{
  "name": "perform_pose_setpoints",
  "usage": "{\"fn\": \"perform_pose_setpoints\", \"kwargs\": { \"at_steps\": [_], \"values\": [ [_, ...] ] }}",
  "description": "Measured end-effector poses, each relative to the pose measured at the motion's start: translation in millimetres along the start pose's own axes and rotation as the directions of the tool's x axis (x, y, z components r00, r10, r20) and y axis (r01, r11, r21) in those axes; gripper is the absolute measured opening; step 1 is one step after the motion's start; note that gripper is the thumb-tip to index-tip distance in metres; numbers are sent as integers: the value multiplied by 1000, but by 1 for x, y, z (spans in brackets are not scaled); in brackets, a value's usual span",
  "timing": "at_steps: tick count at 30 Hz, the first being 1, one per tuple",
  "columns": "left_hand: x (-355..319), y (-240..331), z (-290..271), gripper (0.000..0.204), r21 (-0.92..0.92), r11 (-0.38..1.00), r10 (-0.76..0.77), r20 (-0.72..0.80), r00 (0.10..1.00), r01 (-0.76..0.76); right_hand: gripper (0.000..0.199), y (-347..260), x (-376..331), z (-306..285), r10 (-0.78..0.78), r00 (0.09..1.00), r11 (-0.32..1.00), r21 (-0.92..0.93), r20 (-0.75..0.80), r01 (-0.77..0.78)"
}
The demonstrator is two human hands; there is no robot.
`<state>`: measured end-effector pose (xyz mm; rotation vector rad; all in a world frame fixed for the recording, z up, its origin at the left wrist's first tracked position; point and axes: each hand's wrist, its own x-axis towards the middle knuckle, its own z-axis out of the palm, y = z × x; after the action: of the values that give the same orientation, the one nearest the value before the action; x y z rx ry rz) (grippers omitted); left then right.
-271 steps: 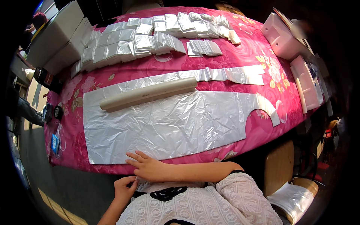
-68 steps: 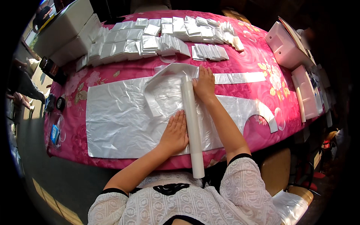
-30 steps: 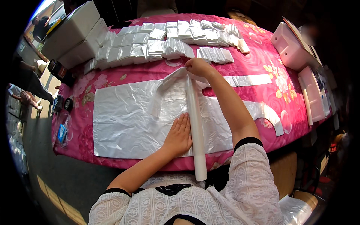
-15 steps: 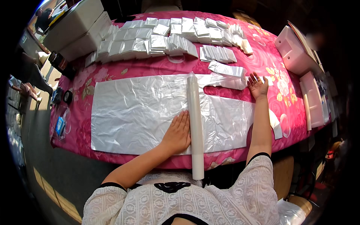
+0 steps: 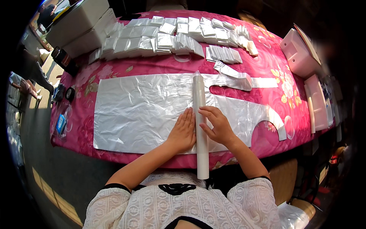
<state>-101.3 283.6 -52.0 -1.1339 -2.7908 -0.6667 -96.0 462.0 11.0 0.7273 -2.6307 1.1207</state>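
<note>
A long white roll (image 5: 201,149) wrapped in clear film lies across a white plastic sheet (image 5: 133,110), its near end jutting past the table edge. The sheet has curved cut-outs and strap-like ends, like a disposable apron. My left hand (image 5: 183,131) lies flat on it, fingers straight, right against the left side of the roll. From the right, my right hand (image 5: 217,126) rests at the roll with fingers loosely bent and apart, the fingertips and thumb over its edge. A folded strip (image 5: 238,78) of the same plastic lies bunched beyond the right hand.
Rows of folded white plastic packets (image 5: 133,44) fill the far side of the pink flowered tablecloth (image 5: 152,65). White boxes (image 5: 82,26) are stacked at the far left, by a dark jar (image 5: 63,59). A tape roll (image 5: 69,94) and blue packet (image 5: 60,124) lie left; foam boxes (image 5: 299,49) stand right.
My right hand has come back from the strap end at the far right to the roll. My left hand has stayed beside the roll.
</note>
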Motion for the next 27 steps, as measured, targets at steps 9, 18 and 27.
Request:
{"fn": "perform_pose_setpoints", "kwargs": {
  "at_steps": [9,18,27],
  "values": [
    [-35,-32,-80,61,-650,757,-204,-147,968,61,59,-5,-19,11,-119,927,963,-184,357,195],
    [-176,-86,-131,42,-819,525,-615,-176,769,232,41,-126,72,101,-554,761,747,604,337,277],
    [-280,-73,-134,44,-835,420,-787,-141,601,354,49,-59,87,115,-377,833,899,-56,405,434]
  ]
}}
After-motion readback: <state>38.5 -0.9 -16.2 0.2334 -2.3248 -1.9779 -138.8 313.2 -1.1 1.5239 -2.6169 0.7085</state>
